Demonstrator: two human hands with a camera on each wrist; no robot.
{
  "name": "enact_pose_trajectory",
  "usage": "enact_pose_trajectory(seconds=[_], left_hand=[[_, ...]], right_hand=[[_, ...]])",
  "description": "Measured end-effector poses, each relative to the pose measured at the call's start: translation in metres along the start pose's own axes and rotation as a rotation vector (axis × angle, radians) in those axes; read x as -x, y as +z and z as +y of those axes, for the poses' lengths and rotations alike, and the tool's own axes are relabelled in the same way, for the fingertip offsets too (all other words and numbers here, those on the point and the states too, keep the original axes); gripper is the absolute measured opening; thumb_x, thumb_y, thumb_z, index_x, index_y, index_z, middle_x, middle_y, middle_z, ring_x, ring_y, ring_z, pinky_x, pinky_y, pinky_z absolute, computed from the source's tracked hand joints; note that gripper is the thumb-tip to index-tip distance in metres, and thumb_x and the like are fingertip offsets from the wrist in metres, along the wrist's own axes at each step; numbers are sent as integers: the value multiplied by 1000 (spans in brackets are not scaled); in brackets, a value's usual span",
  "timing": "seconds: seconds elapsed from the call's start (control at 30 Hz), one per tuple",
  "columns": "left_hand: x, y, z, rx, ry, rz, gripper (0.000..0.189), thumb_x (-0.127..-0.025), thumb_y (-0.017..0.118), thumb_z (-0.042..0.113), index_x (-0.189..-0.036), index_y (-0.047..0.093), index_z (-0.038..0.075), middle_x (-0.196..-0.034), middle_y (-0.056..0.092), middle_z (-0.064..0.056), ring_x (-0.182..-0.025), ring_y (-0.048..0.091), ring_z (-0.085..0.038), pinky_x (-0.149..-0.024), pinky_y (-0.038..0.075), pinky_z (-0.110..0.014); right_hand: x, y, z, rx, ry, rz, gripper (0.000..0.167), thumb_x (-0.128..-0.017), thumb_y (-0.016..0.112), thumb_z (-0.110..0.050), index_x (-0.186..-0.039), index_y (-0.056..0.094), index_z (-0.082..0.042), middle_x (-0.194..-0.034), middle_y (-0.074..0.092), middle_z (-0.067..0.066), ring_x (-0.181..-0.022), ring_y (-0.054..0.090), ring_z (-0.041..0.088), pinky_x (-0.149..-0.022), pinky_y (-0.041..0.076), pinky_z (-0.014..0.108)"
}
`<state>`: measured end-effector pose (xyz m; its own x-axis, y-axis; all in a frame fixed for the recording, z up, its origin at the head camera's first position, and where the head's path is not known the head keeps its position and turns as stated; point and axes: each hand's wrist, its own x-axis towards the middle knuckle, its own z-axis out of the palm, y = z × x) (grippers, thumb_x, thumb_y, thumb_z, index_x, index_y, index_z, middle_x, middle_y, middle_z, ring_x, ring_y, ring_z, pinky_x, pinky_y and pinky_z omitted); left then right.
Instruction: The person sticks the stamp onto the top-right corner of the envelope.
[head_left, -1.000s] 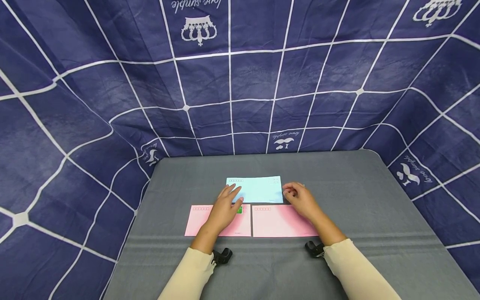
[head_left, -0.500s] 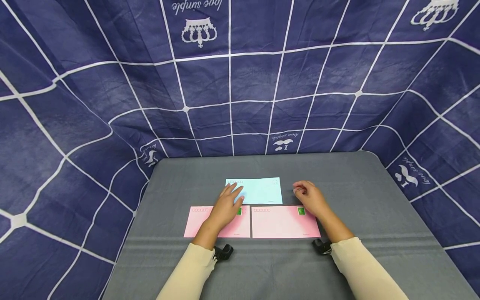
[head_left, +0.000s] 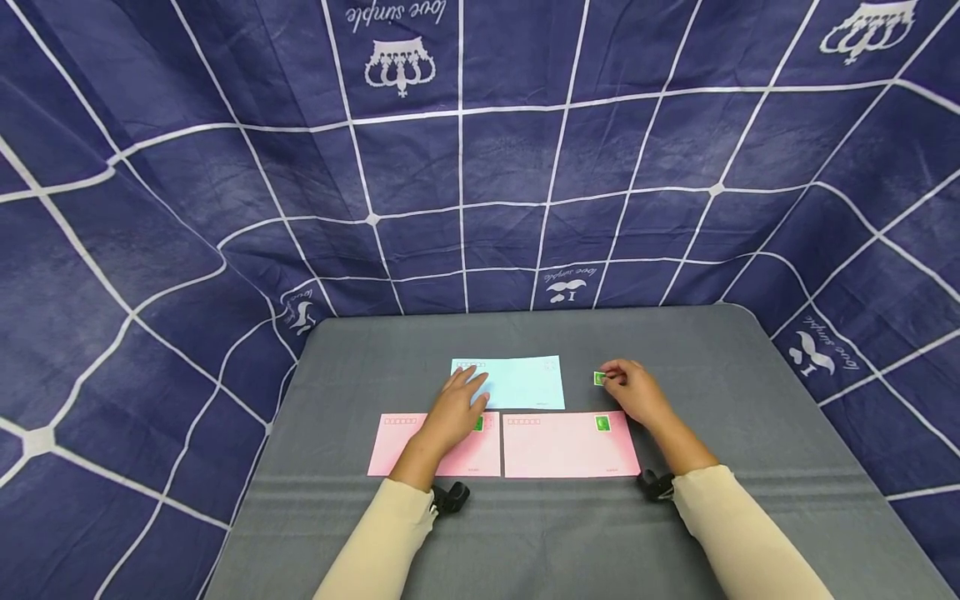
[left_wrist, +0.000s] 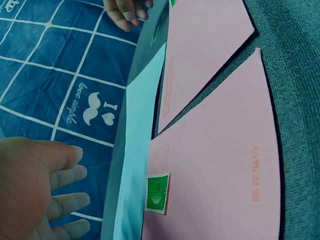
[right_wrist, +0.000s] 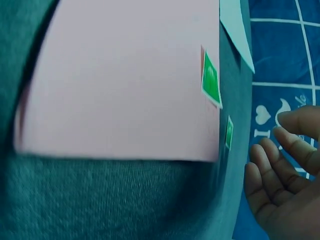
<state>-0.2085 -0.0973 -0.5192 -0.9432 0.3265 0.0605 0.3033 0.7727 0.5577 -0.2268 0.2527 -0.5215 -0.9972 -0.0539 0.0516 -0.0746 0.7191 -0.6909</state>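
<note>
Green stamp [head_left: 599, 378], the loose one, lies in the head view on the grey counter [head_left: 705, 367], to the right of the blue envelope [head_left: 525, 383] and apart from it. The right hand [head_left: 636, 393] is just beside it, fingers bent; from here I can't tell whether they touch it. The left hand [head_left: 452, 412] spreads its fingers over the left part of the blue envelope, its grip released. Nearer the person, the left pink envelope [head_left: 397, 450] and the right pink envelope [head_left: 562, 450] lie side by side, each with a stamp at its upper right. Navy cloth [head_left: 495, 158] with white lines hangs behind.

Left wrist view: the left hand's fingers reach out loosely and hold nothing; contact with the blue envelope can't be made out. The right hand shows at the top edge.

Right wrist view: the green stamp rests on the counter beyond the right pink envelope's edge, with a gap between it and the fingertips. The right hand's grip is relaxed, its fingers loosely bent around nothing.
</note>
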Motion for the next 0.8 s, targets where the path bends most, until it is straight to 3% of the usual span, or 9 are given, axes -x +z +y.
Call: enact_pose_trajectory(seconds=[0.53, 0.8], left_hand=[[-14, 7, -3, -35, -18, -33, 50, -101, 59, 28, -145, 54, 5, -156, 45, -20, -150, 32, -44, -125, 25, -52], [-20, 6, -2, -45, -37, -56, 51, -101, 59, 28, -146, 54, 5, -157, 44, -18, -151, 32, -42, -124, 27, -53]], right_hand=[[-15, -4, 21, 8, 55, -65, 24, -95, 63, -9, -115, 65, 4, -109, 66, 21, -98, 64, 30, -84, 51, 34], [-22, -2, 26, 44, 48, -80, 24, -92, 66, -10, -113, 65, 3, -100, 65, 16, -90, 62, 23, -79, 47, 31]])
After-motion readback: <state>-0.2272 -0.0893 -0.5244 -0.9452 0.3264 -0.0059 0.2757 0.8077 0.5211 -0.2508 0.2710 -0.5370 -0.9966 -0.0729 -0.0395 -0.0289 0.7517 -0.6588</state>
